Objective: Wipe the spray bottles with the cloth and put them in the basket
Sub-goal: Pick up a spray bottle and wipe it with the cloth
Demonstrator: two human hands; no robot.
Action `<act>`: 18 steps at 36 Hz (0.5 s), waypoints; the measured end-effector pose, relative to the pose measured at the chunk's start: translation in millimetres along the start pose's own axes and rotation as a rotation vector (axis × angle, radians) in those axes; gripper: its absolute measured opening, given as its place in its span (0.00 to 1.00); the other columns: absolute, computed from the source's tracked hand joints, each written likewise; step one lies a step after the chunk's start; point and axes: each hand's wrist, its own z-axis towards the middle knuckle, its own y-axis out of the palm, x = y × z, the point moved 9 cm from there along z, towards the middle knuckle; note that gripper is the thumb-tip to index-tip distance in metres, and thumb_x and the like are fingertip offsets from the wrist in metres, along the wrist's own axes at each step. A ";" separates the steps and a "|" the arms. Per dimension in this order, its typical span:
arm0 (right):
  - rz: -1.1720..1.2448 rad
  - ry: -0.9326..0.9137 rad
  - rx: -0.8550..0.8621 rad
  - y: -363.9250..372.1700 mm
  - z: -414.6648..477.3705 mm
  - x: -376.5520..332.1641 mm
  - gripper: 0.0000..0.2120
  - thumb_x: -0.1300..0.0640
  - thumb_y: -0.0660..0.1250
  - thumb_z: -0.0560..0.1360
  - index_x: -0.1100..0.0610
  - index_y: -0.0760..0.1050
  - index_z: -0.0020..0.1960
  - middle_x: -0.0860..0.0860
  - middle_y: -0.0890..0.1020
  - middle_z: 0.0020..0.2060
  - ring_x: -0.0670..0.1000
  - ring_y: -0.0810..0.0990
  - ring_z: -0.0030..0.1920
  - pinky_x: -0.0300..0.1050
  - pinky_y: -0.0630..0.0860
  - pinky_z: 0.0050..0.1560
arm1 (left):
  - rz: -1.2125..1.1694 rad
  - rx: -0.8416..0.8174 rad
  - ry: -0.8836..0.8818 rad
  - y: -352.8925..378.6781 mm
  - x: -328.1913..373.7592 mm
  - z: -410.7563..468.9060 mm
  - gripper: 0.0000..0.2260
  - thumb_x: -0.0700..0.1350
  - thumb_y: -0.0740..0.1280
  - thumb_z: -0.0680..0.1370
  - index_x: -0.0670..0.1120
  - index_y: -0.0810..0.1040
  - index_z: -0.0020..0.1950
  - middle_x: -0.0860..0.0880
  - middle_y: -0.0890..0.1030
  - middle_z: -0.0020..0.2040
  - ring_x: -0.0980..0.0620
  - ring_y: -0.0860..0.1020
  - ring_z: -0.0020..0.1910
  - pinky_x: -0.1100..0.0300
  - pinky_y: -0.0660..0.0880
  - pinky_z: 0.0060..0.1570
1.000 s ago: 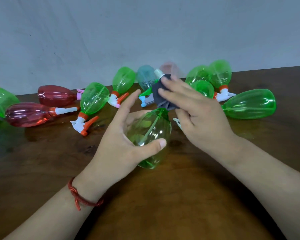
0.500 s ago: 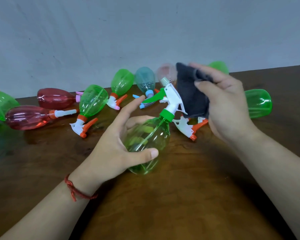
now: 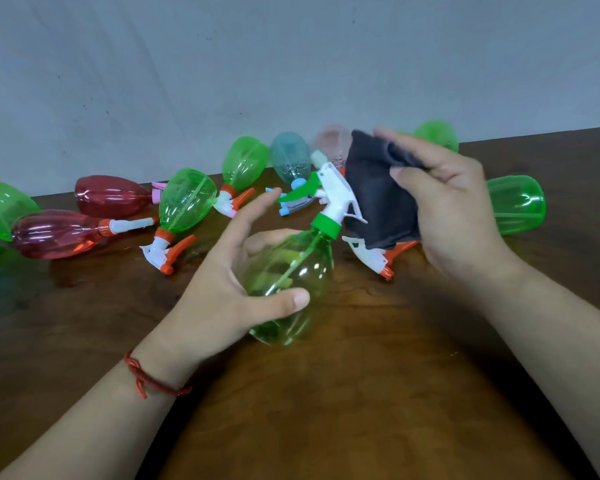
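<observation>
Left hand [image 3: 222, 289] curls round the green bottle [image 3: 291, 271], tilted over the desk [image 3: 361, 393], while the right hand [image 3: 454, 209] pinches the dark cloth [image 3: 374, 202] beside its spray head [image 3: 333, 192]. With so light a hold (thumb and fingertips only), a firm wipe could twist it free into the other bottles [image 3: 184, 202] behind.

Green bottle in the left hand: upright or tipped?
Tilted. The bottle, held by the left hand, leans with its white spray head up and toward the cloth in the right hand.
</observation>
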 end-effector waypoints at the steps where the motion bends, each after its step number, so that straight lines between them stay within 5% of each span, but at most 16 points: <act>1: 0.040 0.005 -0.021 3.5 -1.1 0.9 0.24 0.70 0.62 0.81 0.45 0.84 0.62 0.42 0.87 0.57 0.45 0.84 0.62 0.52 0.80 0.65 | 0.004 -0.026 -0.002 4.7 -0.8 -0.1 0.48 0.34 0.80 0.71 0.57 0.61 0.84 0.43 0.82 0.69 0.41 0.83 0.67 0.54 0.80 0.64; 7: 0.193 0.123 -0.201 29.1 -12.8 20.4 0.24 0.69 0.59 0.75 0.53 0.85 0.63 0.53 0.86 0.62 0.55 0.82 0.67 0.56 0.76 0.71 | 0.000 0.047 0.008 -2.2 1.0 0.0 0.48 0.34 0.80 0.71 0.54 0.60 0.85 0.43 0.82 0.69 0.43 0.82 0.67 0.53 0.80 0.64; 11: 0.235 0.218 -0.103 22.5 -9.8 32.9 0.19 0.66 0.63 0.70 0.53 0.89 0.51 0.54 0.89 0.53 0.54 0.86 0.58 0.54 0.78 0.67 | -0.092 0.211 0.039 -27.2 5.2 1.5 0.46 0.42 0.80 0.71 0.58 0.62 0.85 0.40 0.81 0.71 0.39 0.79 0.72 0.31 0.74 0.71; 14: 0.310 0.346 -0.036 22.8 -12.0 48.8 0.16 0.69 0.62 0.74 0.61 0.86 0.55 0.59 0.88 0.50 0.57 0.86 0.52 0.54 0.79 0.59 | -0.146 0.257 0.042 -32.1 4.6 0.5 0.44 0.44 0.77 0.72 0.57 0.62 0.85 0.44 0.81 0.71 0.39 0.79 0.71 0.36 0.78 0.68; 18: 0.445 0.561 -0.169 54.8 -36.6 63.4 0.19 0.68 0.60 0.79 0.66 0.79 0.68 0.66 0.84 0.60 0.64 0.84 0.56 0.64 0.81 0.59 | -0.118 0.262 0.025 -22.1 -3.4 0.4 0.44 0.46 0.79 0.71 0.55 0.63 0.84 0.45 0.81 0.71 0.42 0.79 0.72 0.41 0.77 0.69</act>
